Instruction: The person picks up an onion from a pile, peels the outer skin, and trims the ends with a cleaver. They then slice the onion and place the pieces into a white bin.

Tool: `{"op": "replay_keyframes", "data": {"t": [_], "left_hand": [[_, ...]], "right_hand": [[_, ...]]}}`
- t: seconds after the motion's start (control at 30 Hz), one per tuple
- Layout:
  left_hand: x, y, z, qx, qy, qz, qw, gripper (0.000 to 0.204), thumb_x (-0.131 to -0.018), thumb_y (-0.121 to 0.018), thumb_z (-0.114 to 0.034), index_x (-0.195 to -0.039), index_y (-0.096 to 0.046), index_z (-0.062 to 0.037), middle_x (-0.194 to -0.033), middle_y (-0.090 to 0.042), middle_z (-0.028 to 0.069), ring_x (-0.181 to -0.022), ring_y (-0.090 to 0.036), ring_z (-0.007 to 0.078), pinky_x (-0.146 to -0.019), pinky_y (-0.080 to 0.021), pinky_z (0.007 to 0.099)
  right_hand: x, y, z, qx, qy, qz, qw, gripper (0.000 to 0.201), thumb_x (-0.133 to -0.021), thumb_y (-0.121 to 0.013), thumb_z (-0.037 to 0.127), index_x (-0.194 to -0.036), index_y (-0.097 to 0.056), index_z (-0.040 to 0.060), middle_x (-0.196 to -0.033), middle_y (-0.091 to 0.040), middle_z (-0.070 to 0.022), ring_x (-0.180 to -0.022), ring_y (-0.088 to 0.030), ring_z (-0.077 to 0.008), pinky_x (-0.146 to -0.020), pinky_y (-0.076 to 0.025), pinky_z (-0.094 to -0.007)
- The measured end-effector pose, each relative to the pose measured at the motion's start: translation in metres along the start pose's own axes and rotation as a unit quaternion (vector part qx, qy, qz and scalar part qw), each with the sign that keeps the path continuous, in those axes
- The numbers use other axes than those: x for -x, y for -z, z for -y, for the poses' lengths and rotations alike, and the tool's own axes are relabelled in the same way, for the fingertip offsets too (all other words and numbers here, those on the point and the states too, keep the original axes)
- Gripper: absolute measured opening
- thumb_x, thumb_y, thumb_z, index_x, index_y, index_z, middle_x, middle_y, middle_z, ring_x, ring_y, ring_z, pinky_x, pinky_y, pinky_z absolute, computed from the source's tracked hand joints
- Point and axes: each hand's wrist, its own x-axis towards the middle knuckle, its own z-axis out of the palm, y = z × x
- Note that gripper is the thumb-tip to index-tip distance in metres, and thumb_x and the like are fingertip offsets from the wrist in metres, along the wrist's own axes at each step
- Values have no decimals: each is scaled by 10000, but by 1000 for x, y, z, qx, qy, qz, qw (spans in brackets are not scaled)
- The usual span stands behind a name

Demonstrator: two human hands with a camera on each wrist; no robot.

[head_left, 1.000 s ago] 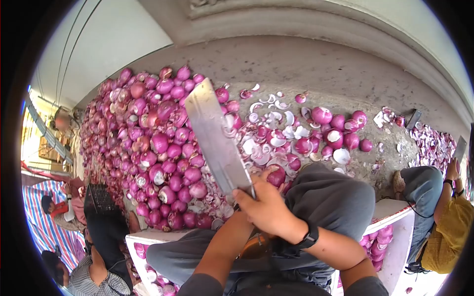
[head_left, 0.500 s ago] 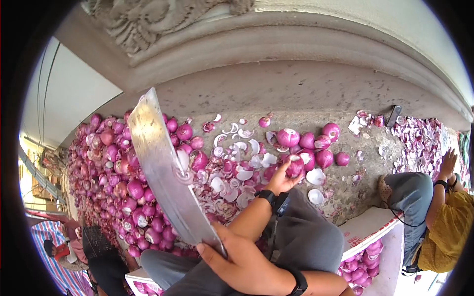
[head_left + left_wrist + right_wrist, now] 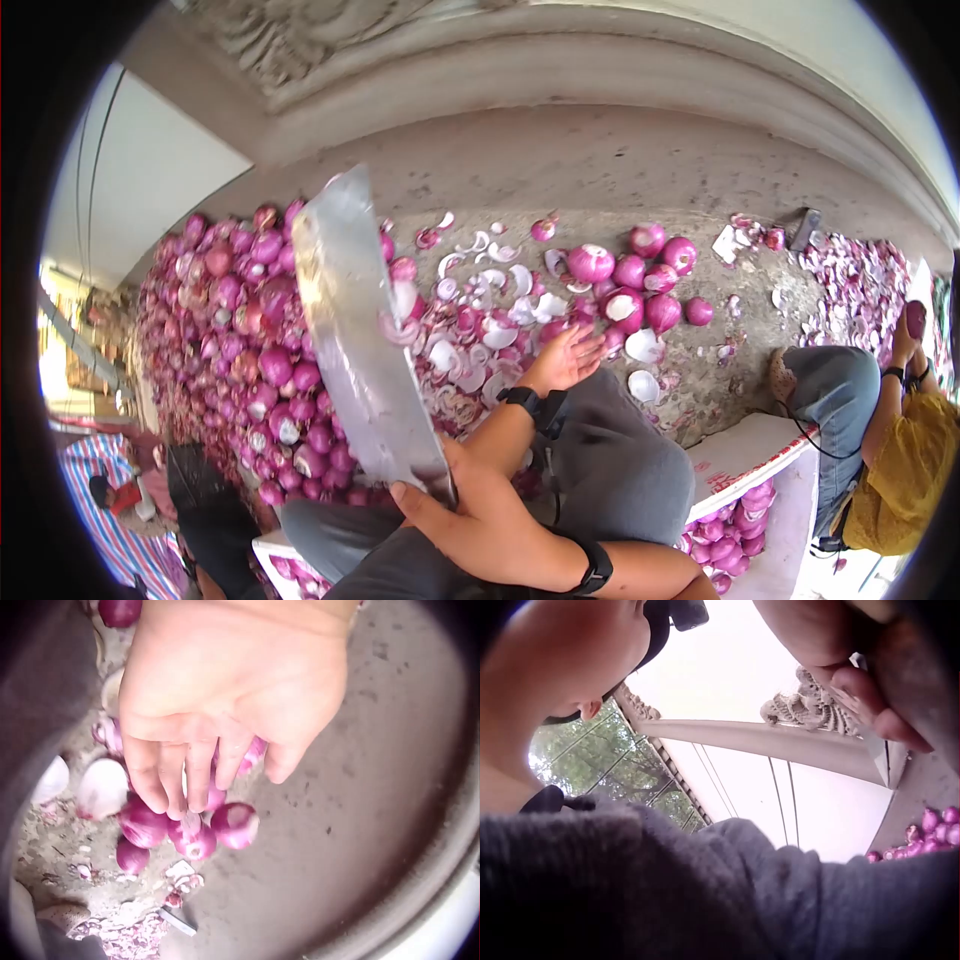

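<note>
My right hand [image 3: 490, 520] grips a long, broad-bladed cleaver [image 3: 360, 330] by the handle, which the hand hides. The blade slants up over the onion pile, and a ring of onion skin [image 3: 400, 328] clings to its edge. In the right wrist view curled fingers [image 3: 862, 690] show at the upper right. My left hand [image 3: 565, 360] reaches past the right, palm up, fingers extended and nothing in them. Just beyond its fingertips is a group of purple onions [image 3: 663, 312]; the left wrist view shows the fingers overlapping several onions [image 3: 144, 825].
A large heap of onions [image 3: 275, 365] lies at the left, beside scattered peelings [image 3: 470, 350]. White bins of onions [image 3: 790, 500] flank my knees. At the right sits another person [image 3: 900, 460], with more peelings [image 3: 850, 290] ahead. A wall [image 3: 560, 150] runs along the back.
My left hand moved right and let go of the onion it held; one more onion shows at the back of the group. My right hand swung the cleaver toward the left and lower, then raised it slightly.
</note>
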Motion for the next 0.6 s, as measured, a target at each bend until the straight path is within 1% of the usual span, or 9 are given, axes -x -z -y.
{"op": "replay_keyframes", "data": {"t": [0.03, 0.1, 0.13, 0.17, 0.23, 0.27, 0.3, 0.47, 0.6], "left_hand": [[17, 19, 6, 10, -13, -9, 1000, 510, -945, -471, -431, -1335, -416, -108, -1297, -524, 117, -1172, -529, 279, -911, -482, 382], [56, 63, 12, 64, 9, -38, 997, 455, -947, -473, -408, -1265, -484, -82, -1278, -544, 116, -1157, -539, 288, -892, -490, 378], [79, 79, 13, 107, -15, -31, 994, 422, -941, -489, -397, -1197, -537, -65, -1234, -580, 119, -1131, -553, 301, -873, -497, 383], [102, 94, 9, 121, -46, -42, 991, 422, -941, -489, -397, -1197, -537, -65, -1234, -580, 119, -1131, -553, 301, -873, -497, 383], [154, 114, 9, 140, -107, -150, 973, 399, -931, -511, -383, -1153, -564, -56, -1209, -600, 132, -1115, -566, 298, -864, -499, 384], [174, 136, 17, 192, -193, -149, 951, 374, -919, -541, -351, -1140, -569, -51, -1122, -630, 131, -1035, -598, 276, -826, -507, 372], [198, 139, 22, 206, -216, -157, 941, 374, -919, -541, -351, -1140, -569, -51, -1122, -630, 131, -1035, -598, 276, -826, -507, 372], [332, 139, 22, 113, -311, -306, 893, 430, -882, -552, -345, -1176, -519, -34, -1211, -539, 113, -1090, -544, 253, -812, -497, 341], [392, 210, 41, 277, -260, -273, 884, 376, -883, -522, -287, -1150, -524, -23, -1104, -583, 104, -1024, -560, 241, -775, -499, 336]], "right_hand": [[2, -4, -2, -2, -12, 15, 1000, 331, -889, -555, 84, -1172, -479, -70, -923, -644, -170, -855, -626, -233, -781, -473, -305], [4, -13, -7, 67, 70, 20, 995, 320, -895, -565, 93, -1169, -494, -54, -943, -640, -144, -849, -612, -200, -777, -470, -293], [3, -18, -8, 65, 61, 51, 995, 320, -895, -565, 93, -1169, -494, -54, -943, -640, -144, -849, -612, -200, -777, -470, -293], [3, -23, -9, 34, -1, 60, 998, 305, -901, -570, 112, -1154, -503, -44, -903, -631, -111, -787, -594, -161, -710, -462, -269], [3, -35, -12, -20, -136, 72, 988, 279, -913, -581, 150, -1123, -521, -24, -823, -611, -45, -663, -557, -84, -577, -444, -221], [2, -42, -14, -11, -142, 78, 987, 233, -917, -570, 172, -1057, -498, 0, -698, -545, -26, -552, -498, -78, -493, -399, -219], [-1, -49, -17, -1, -147, 81, 986, 203, -922, -560, 195, -990, -476, 24, -574, -478, -7, -441, -439, -73, -410, -353, -217], [-14, -76, -55, -65, -212, 90, 971, 218, -907, -538, 275, -951, -475, 71, -592, -444, -26, -427, -399, -119, -437, -378, -271], [-18, -91, -83, -143, -317, 21, 937, 199, -892, -541, 256, -974, -425, 117, -620, -415, -2, -471, -398, -110, -476, -399, -286]]}}
